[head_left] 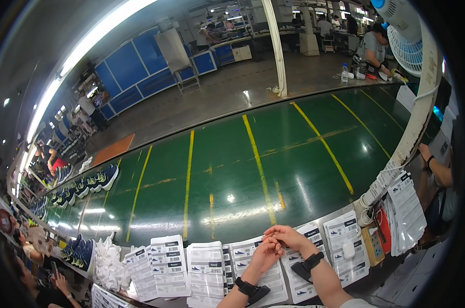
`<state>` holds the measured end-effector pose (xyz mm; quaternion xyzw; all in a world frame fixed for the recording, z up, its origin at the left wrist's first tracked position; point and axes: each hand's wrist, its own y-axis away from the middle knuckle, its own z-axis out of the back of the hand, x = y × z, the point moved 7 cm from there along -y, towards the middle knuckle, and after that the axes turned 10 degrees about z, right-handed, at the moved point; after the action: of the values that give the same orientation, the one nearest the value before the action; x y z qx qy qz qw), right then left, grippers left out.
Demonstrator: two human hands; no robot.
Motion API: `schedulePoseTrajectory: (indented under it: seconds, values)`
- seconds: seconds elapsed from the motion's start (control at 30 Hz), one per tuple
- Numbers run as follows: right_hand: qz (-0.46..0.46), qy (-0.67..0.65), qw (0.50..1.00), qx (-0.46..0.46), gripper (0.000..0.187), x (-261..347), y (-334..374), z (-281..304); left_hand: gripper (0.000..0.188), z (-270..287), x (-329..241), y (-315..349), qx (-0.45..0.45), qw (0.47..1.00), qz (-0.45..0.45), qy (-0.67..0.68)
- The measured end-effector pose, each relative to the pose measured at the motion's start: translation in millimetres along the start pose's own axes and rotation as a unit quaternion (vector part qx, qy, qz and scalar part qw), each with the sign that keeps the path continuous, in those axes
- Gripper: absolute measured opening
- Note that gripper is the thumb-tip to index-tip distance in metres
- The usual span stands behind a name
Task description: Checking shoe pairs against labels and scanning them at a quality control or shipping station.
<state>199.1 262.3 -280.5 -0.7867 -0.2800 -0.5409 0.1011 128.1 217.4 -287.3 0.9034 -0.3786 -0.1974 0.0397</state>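
My left hand (267, 253) and my right hand (289, 237) meet above the near edge of the work surface. Their curled fingers touch, the right hand's lying over the left's fingertips, and no object shows in either. Each wrist wears a black band. Beneath them lie stacks of printed label sheets, each label with a small shoe picture: one stack (268, 287) under the left forearm, another (300, 290) by the right wrist. More label stacks (168, 267) spread leftward, and a further stack (345, 231) is to the right, with a small white case (348, 250) on it.
A green conveyor belt (222, 169) with yellow stripes runs beyond the labels. Dark blue sneakers (91, 183) line its left end. Crumpled white paper (111, 264) and more shoes (79, 254) sit at near left. A post (422, 102) with a fan (404, 49) stands right; people work around.
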Motion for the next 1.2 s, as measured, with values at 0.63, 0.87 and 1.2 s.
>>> schedulePoseTrajectory:
  seconds: [0.63,0.87,1.2]
  values:
    - [0.004,-0.017,1.0,-0.017,0.024,8.9,3.2,-5.5,0.002,-1.4,-0.3,0.1,-0.004,1.0,0.005,-0.002]
    - [-0.001,-0.03,0.999,-0.019,0.024,10.3,3.6,-6.5,0.002,1.1,0.1,-0.1,-0.006,1.0,0.002,-0.004]
    - [-0.004,-0.022,1.0,-0.021,0.024,14.6,4.8,-9.1,0.003,1.3,-0.3,-1.1,0.02,1.0,-0.004,0.003]
